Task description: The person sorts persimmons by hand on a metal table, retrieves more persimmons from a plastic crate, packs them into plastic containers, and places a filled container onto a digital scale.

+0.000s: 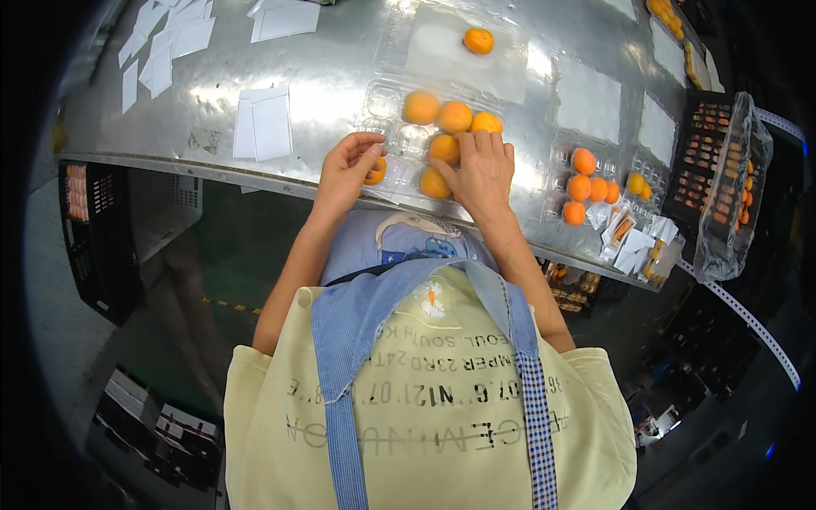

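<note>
A clear plastic clamshell tray [411, 141] lies at the near edge of the metal table, with several oranges [421, 108] in its cups and some cups bare. My right hand [484, 177] is over the tray's right side, fingers curved down and thumb against an orange [444, 149]; what lies under the palm is hidden. Another orange [435, 183] sits just below that thumb. On the left, my left hand [344, 174] has its fingers curved and apart, beside a partly covered orange [376, 171] at the tray's left end.
A single orange [478, 41] rests on the tray's lid side. White cards [263, 125] lie to the left. Rightward, a second tray holds oranges [579, 187], near loose packets [625, 242]. Black crates [702, 153] stand beyond the right edge, another crate [95, 238] at left.
</note>
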`<state>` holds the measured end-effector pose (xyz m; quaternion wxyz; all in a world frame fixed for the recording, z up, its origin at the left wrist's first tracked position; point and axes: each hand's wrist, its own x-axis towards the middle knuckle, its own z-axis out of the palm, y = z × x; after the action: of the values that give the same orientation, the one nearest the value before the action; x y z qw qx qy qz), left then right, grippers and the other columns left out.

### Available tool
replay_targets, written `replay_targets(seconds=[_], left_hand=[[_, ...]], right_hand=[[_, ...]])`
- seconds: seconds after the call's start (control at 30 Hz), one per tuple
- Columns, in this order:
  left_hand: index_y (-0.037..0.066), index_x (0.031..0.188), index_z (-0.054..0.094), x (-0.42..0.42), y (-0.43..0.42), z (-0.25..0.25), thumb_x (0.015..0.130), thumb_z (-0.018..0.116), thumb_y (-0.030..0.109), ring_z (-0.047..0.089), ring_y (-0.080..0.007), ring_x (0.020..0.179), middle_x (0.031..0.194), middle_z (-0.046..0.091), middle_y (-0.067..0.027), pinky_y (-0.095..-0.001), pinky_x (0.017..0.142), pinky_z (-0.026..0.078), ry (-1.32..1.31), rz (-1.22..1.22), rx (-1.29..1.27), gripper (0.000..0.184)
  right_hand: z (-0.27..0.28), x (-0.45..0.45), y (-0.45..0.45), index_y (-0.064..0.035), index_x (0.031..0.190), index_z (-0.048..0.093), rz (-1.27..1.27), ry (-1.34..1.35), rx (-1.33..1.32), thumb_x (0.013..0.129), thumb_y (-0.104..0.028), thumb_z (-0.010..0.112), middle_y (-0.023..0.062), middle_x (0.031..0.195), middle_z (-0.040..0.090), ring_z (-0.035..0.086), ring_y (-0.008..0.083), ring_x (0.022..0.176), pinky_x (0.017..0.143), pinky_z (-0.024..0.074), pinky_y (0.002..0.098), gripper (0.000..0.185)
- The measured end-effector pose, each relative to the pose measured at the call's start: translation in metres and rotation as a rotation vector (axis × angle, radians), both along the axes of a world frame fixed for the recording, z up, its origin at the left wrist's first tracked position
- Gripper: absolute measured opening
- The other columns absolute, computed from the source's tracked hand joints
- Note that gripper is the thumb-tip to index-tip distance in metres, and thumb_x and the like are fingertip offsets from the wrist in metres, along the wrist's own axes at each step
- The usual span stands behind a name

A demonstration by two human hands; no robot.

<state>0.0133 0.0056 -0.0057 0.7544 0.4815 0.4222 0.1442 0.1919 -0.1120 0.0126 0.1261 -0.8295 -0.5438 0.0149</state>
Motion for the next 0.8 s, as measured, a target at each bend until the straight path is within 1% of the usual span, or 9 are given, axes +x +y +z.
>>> replay_targets(seconds=[0.03,0.23,0.33,0.43,0.53,0.63,0.67,0.77,0.8], left_hand=[[0.003,0.11,0.059,0.001,-0.001,0.0,0.09,0.056,0.013,0.055,-0.0078,0.077,0.092,0.063,-0.0061,-0.0208,0.07,0.045,-0.002,0.0,0.005,0.022],[0.002,0.108,0.059,0.001,-0.004,0.005,0.09,0.056,0.011,0.055,-0.0076,0.076,0.092,0.063,-0.0068,-0.021,0.068,0.046,0.004,0.0,0.029,0.02],[0.002,0.108,0.059,0.0,-0.004,0.004,0.09,0.056,0.011,0.055,-0.008,0.076,0.092,0.063,-0.0069,-0.0217,0.067,0.047,-0.022,0.005,0.071,0.02],[0.002,0.113,0.055,0.001,-0.003,0.006,0.092,0.055,0.015,0.057,-0.01,0.077,0.096,0.063,-0.008,-0.0223,0.067,0.047,-0.019,-0.048,-0.003,0.025],[0.004,0.125,0.048,0.01,-0.009,0.028,0.095,0.051,0.022,0.059,-0.0134,0.087,0.108,0.06,-0.0101,-0.0279,0.074,0.05,-0.093,-0.137,-0.109,0.035],[0.004,0.132,0.042,0.018,-0.014,0.033,0.095,0.051,0.024,0.063,-0.0177,0.089,0.107,0.06,-0.0102,-0.0285,0.075,0.052,-0.369,-0.162,-0.486,0.042],[0.004,0.134,0.039,0.017,-0.017,0.022,0.096,0.049,0.023,0.061,-0.0201,0.099,0.113,0.057,-0.0105,-0.0334,0.081,0.053,-0.406,-0.171,-0.502,0.044],[0.003,0.134,0.038,0.017,-0.017,0.035,0.095,0.049,0.018,0.057,-0.0218,0.108,0.123,0.051,-0.0115,-0.0368,0.086,0.052,-0.505,-0.172,-0.436,0.043],[0.003,0.135,0.037,0.016,-0.017,0.037,0.094,0.051,0.019,0.055,-0.023,0.11,0.125,0.049,-0.0122,-0.0383,0.087,0.052,-0.532,-0.161,-0.436,0.047]], right_hand=[[0.001,0.001,0.001,-0.0077,0.085,0.059,0.0,0.019,0.024,0.06,-0.03,0.078,0.0066,0.078,0.055,0.051,0.0249,0.08,0.069,0.0364,0.0379,0.039],[0.005,0.0,0.0,-0.0064,0.09,0.056,0.0,0.195,-0.063,0.063,-0.019,0.077,0.0104,0.085,0.058,0.053,0.0275,0.082,0.072,0.0379,0.0382,0.037],[-0.001,0.0,-0.002,-0.0065,0.093,0.055,-0.003,0.24,-0.035,0.065,-0.016,0.075,0.0111,0.09,0.059,0.055,0.0289,0.085,0.076,0.0385,0.0382,0.036],[0.008,0.0,-0.001,-0.0071,0.096,0.056,-0.016,0.357,0.055,0.064,-0.012,0.075,0.0095,0.09,0.059,0.055,0.0296,0.085,0.077,0.0395,0.0381,0.037],[0.026,-0.005,-0.006,-0.0075,0.098,0.056,0.04,0.47,0.249,0.063,-0.009,0.075,0.0077,0.091,0.059,0.055,0.0299,0.084,0.076,0.041,0.0377,0.04],[0.039,-0.01,-0.005,-0.0072,0.099,0.056,0.21,0.48,0.416,0.061,-0.007,0.076,0.0078,0.093,0.059,0.055,0.03,0.085,0.075,0.0419,0.0377,0.044],[0.04,-0.01,-0.005,-0.0061,0.102,0.056,0.272,0.451,0.438,0.062,-0.007,0.077,0.0095,0.096,0.059,0.057,0.0273,0.087,0.075,0.0431,0.0364,0.045],[0.059,-0.012,-0.011,-0.0048,0.106,0.056,0.11,0.754,0.467,0.066,-0.006,0.076,0.0102,0.096,0.058,0.057,0.0231,0.087,0.073,0.0445,0.0341,0.045],[0.058,-0.009,-0.013,-0.0031,0.108,0.055,0.066,0.782,0.513,0.069,-0.006,0.074,0.0099,0.096,0.057,0.056,0.0194,0.083,0.071,0.0452,0.0318,0.043]])
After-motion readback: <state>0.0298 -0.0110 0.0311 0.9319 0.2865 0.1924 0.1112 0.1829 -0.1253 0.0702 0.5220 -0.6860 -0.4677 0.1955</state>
